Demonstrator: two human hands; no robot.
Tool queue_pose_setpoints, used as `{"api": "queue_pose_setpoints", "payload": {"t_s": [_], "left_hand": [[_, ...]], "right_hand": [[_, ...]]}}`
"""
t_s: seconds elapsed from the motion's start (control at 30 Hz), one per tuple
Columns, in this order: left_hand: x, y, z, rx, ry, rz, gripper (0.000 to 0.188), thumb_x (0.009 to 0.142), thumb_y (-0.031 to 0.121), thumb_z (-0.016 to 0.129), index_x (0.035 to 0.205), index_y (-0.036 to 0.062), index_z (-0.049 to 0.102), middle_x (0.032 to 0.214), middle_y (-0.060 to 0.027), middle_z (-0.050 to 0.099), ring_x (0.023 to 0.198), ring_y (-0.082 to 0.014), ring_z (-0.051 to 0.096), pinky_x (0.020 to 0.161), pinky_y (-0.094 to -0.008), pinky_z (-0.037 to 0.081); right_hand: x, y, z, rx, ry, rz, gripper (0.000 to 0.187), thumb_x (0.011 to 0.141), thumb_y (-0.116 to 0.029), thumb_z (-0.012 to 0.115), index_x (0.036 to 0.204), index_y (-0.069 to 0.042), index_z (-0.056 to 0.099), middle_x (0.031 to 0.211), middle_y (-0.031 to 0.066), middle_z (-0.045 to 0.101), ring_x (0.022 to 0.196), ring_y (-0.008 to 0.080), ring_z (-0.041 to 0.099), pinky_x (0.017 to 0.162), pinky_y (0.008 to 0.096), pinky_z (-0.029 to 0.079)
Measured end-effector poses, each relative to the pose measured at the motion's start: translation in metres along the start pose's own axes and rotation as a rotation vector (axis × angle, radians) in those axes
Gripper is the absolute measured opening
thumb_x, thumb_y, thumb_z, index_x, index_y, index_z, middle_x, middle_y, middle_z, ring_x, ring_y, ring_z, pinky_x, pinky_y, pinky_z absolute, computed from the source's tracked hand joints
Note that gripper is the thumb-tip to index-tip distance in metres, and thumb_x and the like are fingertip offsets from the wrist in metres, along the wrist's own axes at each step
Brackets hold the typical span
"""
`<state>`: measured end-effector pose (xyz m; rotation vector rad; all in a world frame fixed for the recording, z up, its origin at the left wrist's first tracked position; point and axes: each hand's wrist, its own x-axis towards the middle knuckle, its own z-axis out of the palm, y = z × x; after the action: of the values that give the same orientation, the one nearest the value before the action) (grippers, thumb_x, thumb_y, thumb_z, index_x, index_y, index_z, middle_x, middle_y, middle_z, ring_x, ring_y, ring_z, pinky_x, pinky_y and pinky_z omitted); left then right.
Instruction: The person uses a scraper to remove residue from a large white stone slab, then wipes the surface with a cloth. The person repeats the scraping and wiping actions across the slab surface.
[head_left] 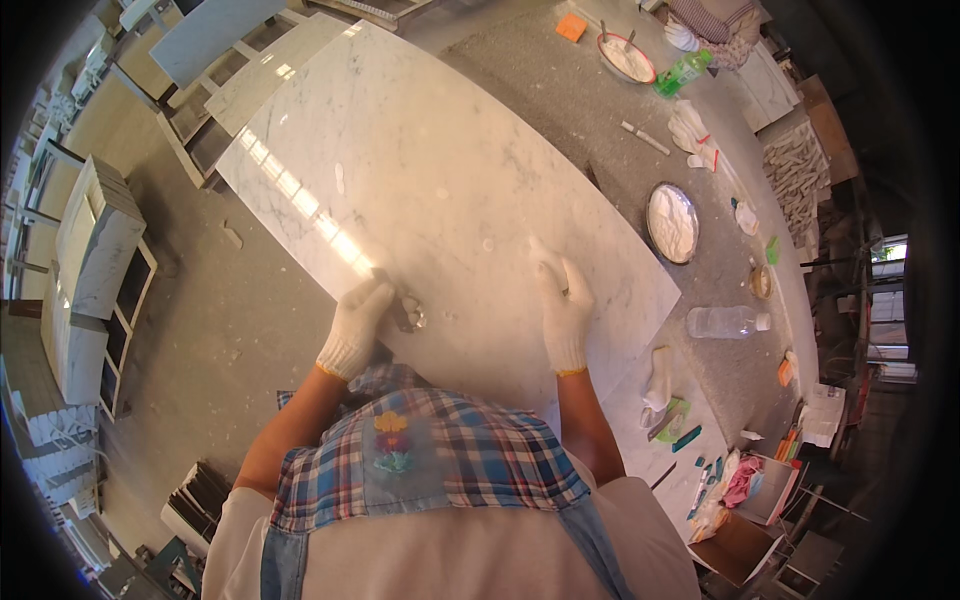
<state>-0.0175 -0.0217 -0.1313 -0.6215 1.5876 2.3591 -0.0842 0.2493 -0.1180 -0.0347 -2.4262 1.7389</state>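
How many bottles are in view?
2: a green bottle at the upper right, and a clear bottle lying right of the pale slab. Others may be hidden.

Single fisheye view from the left camera of a head-worn pair. We look steeply down and forward over the wearer's plaid apron (430,445), which fills the lower middle of the frame, onto a marble slab (430,180) at upper centre. The left hand (358,318) and right hand (568,310) appear at close range around mid-frame; we see the floor (210,290), at left, farther off, and straight edges bow toward the dark rim.
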Motion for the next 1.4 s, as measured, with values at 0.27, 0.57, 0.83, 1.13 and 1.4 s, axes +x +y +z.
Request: {"api": "queue_pose_setpoints", "payload": {"t_s": [0.27, 0.57, 0.83, 1.13, 1.4], "left_hand": [[-0.003, 0.004, 0.004, 0.005, -0.032, -0.004, 0.024, 0.104, 0.019, 0.052, 0.102, -0.0016, 0.064, 0.091, -0.0118, 0.072, 0.078, -0.0207, 0.068, 0.076, -0.0319, 0.056], [-0.002, 0.003, 0.004, -0.028, -0.067, -0.008, 0.018, 0.103, 0.012, 0.05, 0.108, -0.0009, 0.061, 0.09, -0.0096, 0.07, 0.08, -0.0189, 0.067, 0.076, -0.0309, 0.056], [-0.001, 0.008, 0.008, 0.007, -0.046, -0.043, 0.019, 0.102, 0.011, 0.049, 0.11, -0.0031, 0.06, 0.09, -0.0098, 0.069, 0.08, -0.018, 0.066, 0.073, -0.0295, 0.055], [-0.003, 0.005, 0.003, -0.066, -0.06, -0.035, 0.024, 0.102, 0.013, 0.053, 0.113, -0.0073, 0.059, 0.093, -0.0114, 0.069, 0.082, -0.0187, 0.068, 0.075, -0.0292, 0.056], [-0.002, 0.003, 0.0, -0.065, -0.075, -0.027, 0.026, 0.101, 0.015, 0.053, 0.112, -0.0069, 0.06, 0.094, -0.0117, 0.07, 0.079, -0.0181, 0.068, 0.074, -0.0291, 0.057]], "right_hand": [[-0.001, 0.029, -0.011, -0.018, 0.151, 0.067, 0.025, 0.1, -0.018, 0.064, 0.115, 0.002, 0.067, 0.094, -0.0041, 0.06, 0.083, 0.0046, 0.051, 0.072, 0.0224, 0.044], [0.004, 0.028, -0.023, 0.069, 0.124, 0.081, 0.024, 0.1, -0.018, 0.064, 0.113, 0.002, 0.068, 0.089, -0.0063, 0.058, 0.078, 0.0039, 0.049, 0.069, 0.0213, 0.042], [0.002, -0.002, 0.004, -0.112, -0.009, -0.041, 0.029, 0.096, -0.017, 0.067, 0.12, 0.0, 0.07, 0.109, 0.0103, 0.073, 0.1, 0.0186, 0.066, 0.088, 0.0312, 0.05], [0.026, -0.026, 0.055, -0.603, -0.043, -0.291, 0.029, 0.086, -0.028, 0.075, 0.106, -0.008, 0.075, 0.095, 0.0097, 0.072, 0.096, 0.0299, 0.063, 0.083, 0.0427, 0.051], [0.04, -0.006, 0.078, -0.695, -0.063, -0.306, 0.026, 0.084, -0.032, 0.076, 0.102, -0.013, 0.076, 0.095, 0.0075, 0.073, 0.095, 0.029, 0.062, 0.082, 0.0431, 0.051]]}}
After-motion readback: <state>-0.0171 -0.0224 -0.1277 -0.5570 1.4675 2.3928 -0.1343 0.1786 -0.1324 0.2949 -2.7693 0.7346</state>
